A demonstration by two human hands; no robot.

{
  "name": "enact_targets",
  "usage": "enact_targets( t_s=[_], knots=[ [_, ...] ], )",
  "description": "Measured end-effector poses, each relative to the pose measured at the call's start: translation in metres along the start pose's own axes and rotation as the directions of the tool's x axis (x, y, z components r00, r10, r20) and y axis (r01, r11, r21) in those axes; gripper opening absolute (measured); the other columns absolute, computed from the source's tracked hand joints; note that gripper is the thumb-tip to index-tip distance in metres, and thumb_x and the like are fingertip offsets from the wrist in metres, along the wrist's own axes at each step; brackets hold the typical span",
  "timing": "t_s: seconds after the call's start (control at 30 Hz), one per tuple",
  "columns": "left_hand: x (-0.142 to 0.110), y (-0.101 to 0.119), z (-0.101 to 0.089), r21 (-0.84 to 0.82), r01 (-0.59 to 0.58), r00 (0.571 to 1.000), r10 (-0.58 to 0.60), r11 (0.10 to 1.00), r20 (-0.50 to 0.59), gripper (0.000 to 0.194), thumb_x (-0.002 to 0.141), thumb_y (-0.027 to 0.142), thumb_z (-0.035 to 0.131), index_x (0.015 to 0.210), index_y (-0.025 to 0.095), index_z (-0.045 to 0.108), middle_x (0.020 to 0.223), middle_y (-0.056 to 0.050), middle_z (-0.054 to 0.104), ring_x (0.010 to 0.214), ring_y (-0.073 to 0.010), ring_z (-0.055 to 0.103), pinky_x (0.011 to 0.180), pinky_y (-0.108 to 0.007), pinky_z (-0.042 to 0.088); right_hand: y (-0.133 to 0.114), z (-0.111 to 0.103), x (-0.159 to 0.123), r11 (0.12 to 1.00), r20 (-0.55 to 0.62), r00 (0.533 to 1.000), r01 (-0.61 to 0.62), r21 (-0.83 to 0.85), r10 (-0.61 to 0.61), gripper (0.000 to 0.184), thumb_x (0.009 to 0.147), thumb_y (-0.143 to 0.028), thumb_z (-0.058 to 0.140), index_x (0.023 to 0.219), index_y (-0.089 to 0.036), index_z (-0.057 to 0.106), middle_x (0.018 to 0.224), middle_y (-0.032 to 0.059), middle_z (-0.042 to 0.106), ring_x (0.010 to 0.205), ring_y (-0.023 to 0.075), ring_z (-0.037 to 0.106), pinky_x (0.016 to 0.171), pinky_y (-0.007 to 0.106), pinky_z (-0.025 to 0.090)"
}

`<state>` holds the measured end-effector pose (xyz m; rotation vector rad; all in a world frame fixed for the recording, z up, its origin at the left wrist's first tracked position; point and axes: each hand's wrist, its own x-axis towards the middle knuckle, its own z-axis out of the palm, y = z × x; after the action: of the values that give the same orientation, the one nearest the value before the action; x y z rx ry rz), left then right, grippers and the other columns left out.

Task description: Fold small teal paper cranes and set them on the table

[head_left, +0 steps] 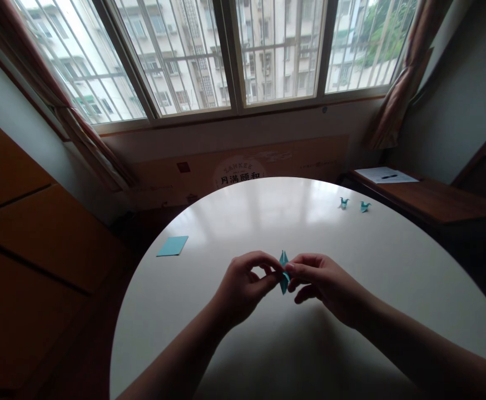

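Wooden cabinet doors (21,266) stand at the far left of our view, near a tied curtain (76,125) hanging beside the barred window (226,55). A small stack of blue-green paper (172,246) lies flat near the left edge of the round white table (172,339). Just right of the table's middle, our left hand (247,283) pinches the left side of a folded blue-green paper piece (284,272) between thumb and fingers. The piece stands nearly upright between our two hands, its narrow points showing above and below our fingertips; we cannot tell whether it touches the tabletop. Our right hand (322,278) grips its right side with thumb and forefinger, the other fingers loosely curled. Behind the table, a printed brown panel (159,178) runs low along the wall under the window. Toward the table's far right, two small folded paper birds (365,206) sit near each other, apart from our hands. Beyond them, a dark pen (389,176) rests on a white sheet (376,174) atop a brown wooden desk (443,197), below a second tied curtain (399,94).
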<state>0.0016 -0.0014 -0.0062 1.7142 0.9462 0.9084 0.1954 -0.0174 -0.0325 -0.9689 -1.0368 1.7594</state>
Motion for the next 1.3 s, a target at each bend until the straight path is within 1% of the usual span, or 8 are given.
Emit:
enact_targets(
  t_s=[0.1, 0.27, 0.5, 0.7, 0.8, 0.93, 1.03, 1.3],
  knots=[
    [-0.001, -0.003, 0.004, -0.142, 0.078, 0.996, -0.082, 0.987, -0.019, 0.017, 0.082, 0.029, 0.072, 0.086, 0.013, 0.07, 0.075, -0.005, 0.065, 0.064, -0.0148, 0.058, 0.047, -0.021, 0.047, -0.001, 0.003, 0.0, 1.0, 0.002, 1.0, 0.024, -0.001, -0.024, 0.032, 0.071, -0.045, 0.087, 0.08, -0.016, 0.075, 0.077, 0.0042, 0.069, 0.073, 0.0175, 0.064, 0.061, 0.027, 0.051],
    [-0.003, -0.005, 0.014, -0.307, 0.115, 0.985, -0.149, 0.945, -0.087, 0.018, 0.08, 0.029, 0.074, 0.083, 0.013, 0.067, 0.074, -0.004, 0.065, 0.064, -0.014, 0.058, 0.045, -0.019, 0.045, 0.0, 0.005, 0.0, 0.985, -0.022, 0.99, 0.139, -0.101, -0.141, 0.03, 0.075, -0.044, 0.084, 0.083, -0.017, 0.077, 0.078, 0.0041, 0.071, 0.07, 0.0167, 0.064, 0.061, 0.027, 0.052],
    [-0.002, -0.003, 0.018, -0.362, 0.154, 0.955, -0.232, 0.919, -0.183, 0.019, 0.073, 0.027, 0.08, 0.08, 0.014, 0.068, 0.071, -0.002, 0.065, 0.061, -0.0122, 0.055, 0.043, -0.018, 0.042, 0.005, 0.004, 0.0, 0.897, 0.006, 0.952, 0.291, -0.332, -0.307, 0.022, 0.086, -0.038, 0.077, 0.096, -0.018, 0.078, 0.082, 0.0056, 0.074, 0.072, 0.0187, 0.066, 0.063, 0.029, 0.054],
    [-0.004, 0.0, 0.018, -0.411, 0.192, 0.931, -0.297, 0.891, -0.21, 0.023, 0.068, 0.026, 0.084, 0.08, 0.013, 0.068, 0.07, -0.002, 0.066, 0.059, -0.0116, 0.055, 0.044, -0.018, 0.041, 0.006, 0.007, -0.001, 0.821, 0.015, 0.914, 0.373, -0.433, -0.406, 0.019, 0.084, -0.029, 0.079, 0.101, -0.02, 0.078, 0.089, 0.0058, 0.075, 0.074, 0.0185, 0.066, 0.062, 0.028, 0.053],
    [-0.005, 0.002, 0.017, -0.43, 0.192, 0.93, -0.304, 0.882, -0.208, 0.022, 0.068, 0.026, 0.083, 0.08, 0.013, 0.07, 0.069, -0.002, 0.067, 0.058, -0.0115, 0.055, 0.044, -0.018, 0.04, 0.007, 0.008, -0.002, 0.854, -0.004, 0.926, 0.347, -0.388, -0.377, 0.019, 0.085, -0.031, 0.078, 0.099, -0.019, 0.078, 0.085, 0.0059, 0.075, 0.074, 0.0192, 0.067, 0.061, 0.028, 0.053],
    [-0.004, 0.004, 0.015, -0.467, 0.201, 0.931, -0.316, 0.861, -0.183, 0.021, 0.068, 0.024, 0.084, 0.08, 0.014, 0.07, 0.069, -0.002, 0.068, 0.058, -0.0113, 0.057, 0.044, -0.018, 0.039, 0.006, 0.009, -0.002, 0.947, -0.027, 0.967, 0.244, -0.208, -0.255, 0.019, 0.083, -0.035, 0.079, 0.09, -0.018, 0.078, 0.079, 0.0053, 0.074, 0.072, 0.018, 0.066, 0.059, 0.026, 0.053],
    [-0.004, 0.004, 0.015, -0.492, 0.214, 0.932, -0.328, 0.844, -0.157, 0.023, 0.066, 0.023, 0.085, 0.081, 0.014, 0.071, 0.069, -0.003, 0.07, 0.057, -0.0114, 0.058, 0.045, -0.018, 0.039, 0.005, 0.01, -0.002, 0.973, -0.024, 0.98, 0.192, -0.131, -0.197, 0.021, 0.082, -0.037, 0.08, 0.089, -0.017, 0.078, 0.078, 0.0048, 0.073, 0.072, 0.0171, 0.066, 0.058, 0.024, 0.053],
    [-0.003, 0.001, 0.013, -0.46, 0.227, 0.941, -0.316, 0.858, -0.124, 0.029, 0.067, 0.028, 0.086, 0.09, 0.013, 0.075, 0.074, -0.006, 0.072, 0.062, -0.0136, 0.059, 0.047, -0.019, 0.04, 0.008, 0.006, -0.002, 0.94, 0.001, 0.964, 0.26, -0.22, -0.267, 0.021, 0.084, -0.032, 0.078, 0.101, -0.019, 0.078, 0.084, 0.0052, 0.074, 0.075, 0.0179, 0.066, 0.06, 0.025, 0.055]
  ],
)
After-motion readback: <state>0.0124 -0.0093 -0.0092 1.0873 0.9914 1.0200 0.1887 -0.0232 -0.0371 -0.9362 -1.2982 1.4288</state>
